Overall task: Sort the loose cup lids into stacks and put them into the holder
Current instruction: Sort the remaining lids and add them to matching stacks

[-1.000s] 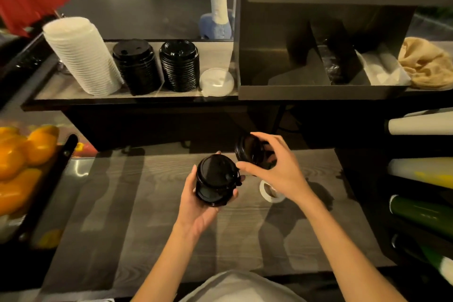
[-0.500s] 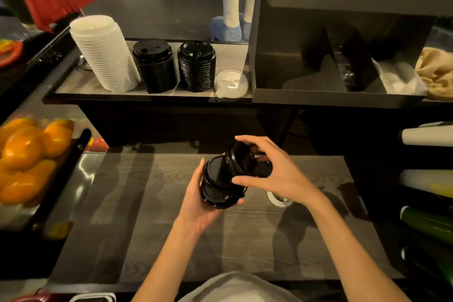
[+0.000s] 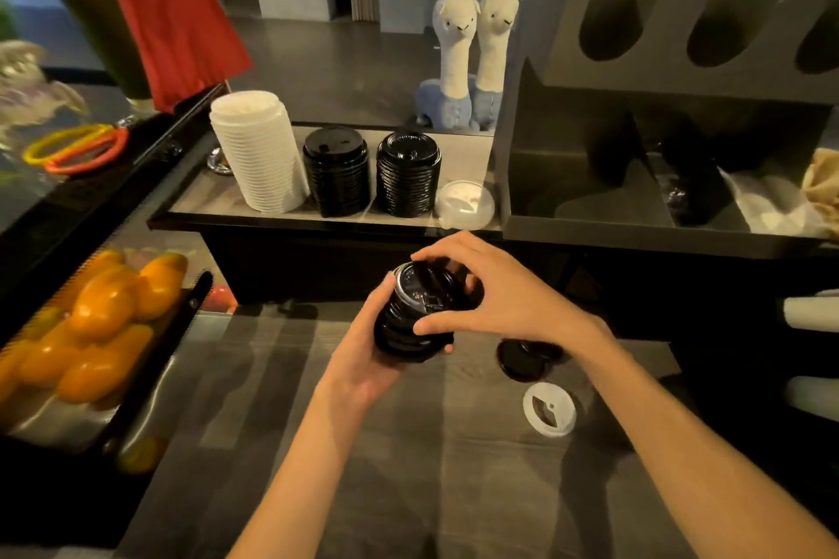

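Note:
My left hand point(image 3: 363, 358) grips a short stack of black lids point(image 3: 411, 322) from below, tilted toward me over the wooden counter. My right hand point(image 3: 495, 299) curls over the top of that stack, fingers and thumb around the top black lid. A loose black lid point(image 3: 522, 361) lies on the counter under my right wrist, and a loose white lid point(image 3: 549, 409) lies nearer to me. On the raised shelf stand a tall white lid stack point(image 3: 259, 154), two black lid stacks point(image 3: 336, 172) point(image 3: 407, 172) and a single clear lid point(image 3: 464, 205). The dark holder point(image 3: 635, 177) stands at the right.
A tray of oranges point(image 3: 100, 318) sits at the left edge. Two plush llamas point(image 3: 472, 59) stand behind the shelf. Rolled items point(image 3: 812, 313) fill a rack at the right. A beige cloth point(image 3: 824, 186) and white paper lie in the holder's right compartment.
My right hand brought the single black lid leftward and set it onto the stack in my left hand. The view shifted, revealing a loose black lid on the counter.

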Demonstrator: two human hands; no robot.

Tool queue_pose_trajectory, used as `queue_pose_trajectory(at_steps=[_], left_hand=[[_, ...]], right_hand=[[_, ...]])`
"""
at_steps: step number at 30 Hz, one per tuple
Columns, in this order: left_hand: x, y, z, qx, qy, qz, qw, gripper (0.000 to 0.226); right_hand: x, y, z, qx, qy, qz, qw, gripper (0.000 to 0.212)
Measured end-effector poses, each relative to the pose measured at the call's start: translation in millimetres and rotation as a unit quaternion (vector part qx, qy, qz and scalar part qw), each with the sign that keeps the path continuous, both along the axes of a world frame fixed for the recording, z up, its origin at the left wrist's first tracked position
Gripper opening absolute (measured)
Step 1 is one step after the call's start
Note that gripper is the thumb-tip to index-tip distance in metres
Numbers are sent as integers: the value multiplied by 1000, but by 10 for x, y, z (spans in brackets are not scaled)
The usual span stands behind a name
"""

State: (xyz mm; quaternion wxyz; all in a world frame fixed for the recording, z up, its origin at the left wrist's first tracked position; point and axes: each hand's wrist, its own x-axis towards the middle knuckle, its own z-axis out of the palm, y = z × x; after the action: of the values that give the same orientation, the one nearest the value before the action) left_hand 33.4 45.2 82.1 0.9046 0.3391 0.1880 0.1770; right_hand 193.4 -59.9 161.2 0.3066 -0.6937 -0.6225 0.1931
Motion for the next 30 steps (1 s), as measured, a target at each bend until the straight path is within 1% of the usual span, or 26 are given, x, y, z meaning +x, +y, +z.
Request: queue_pose_trajectory(at_steps=[3, 5, 7, 10, 12, 17, 20, 24, 30], left_hand=[[27, 194, 201, 28, -2, 8, 1000, 53], [65, 332, 374, 51, -3, 21, 998, 55], [84, 490, 526, 76, -7, 26, 997, 63], [140, 671, 699, 121, 5, 49, 991, 59], [167, 806, 733, 135, 0, 56, 989, 59], [276, 1008, 672, 131, -11, 77, 988, 74], [318, 1036, 642, 119, -16, 79, 990, 78], [342, 1085, 630, 96, -15, 80, 992, 89], [343, 1110, 615, 91, -15, 81, 992, 85]], right_hand=[[109, 160, 280, 1, -7, 30, 1000, 71], [180, 303, 455, 15, -35, 25, 999, 69], [234, 493, 627, 50, -48, -14, 998, 67], [418, 767, 814, 103, -80, -91, 987, 65], [558, 950, 887, 107, -116, -121, 980, 66], [720, 1303, 835, 61, -145, -150, 976, 69], [720, 1386, 735, 60, -162, -165, 971, 71], [722, 1437, 653, 57, -162, -173, 970, 77], [732, 1532, 621, 32, -213, -157, 964, 79]])
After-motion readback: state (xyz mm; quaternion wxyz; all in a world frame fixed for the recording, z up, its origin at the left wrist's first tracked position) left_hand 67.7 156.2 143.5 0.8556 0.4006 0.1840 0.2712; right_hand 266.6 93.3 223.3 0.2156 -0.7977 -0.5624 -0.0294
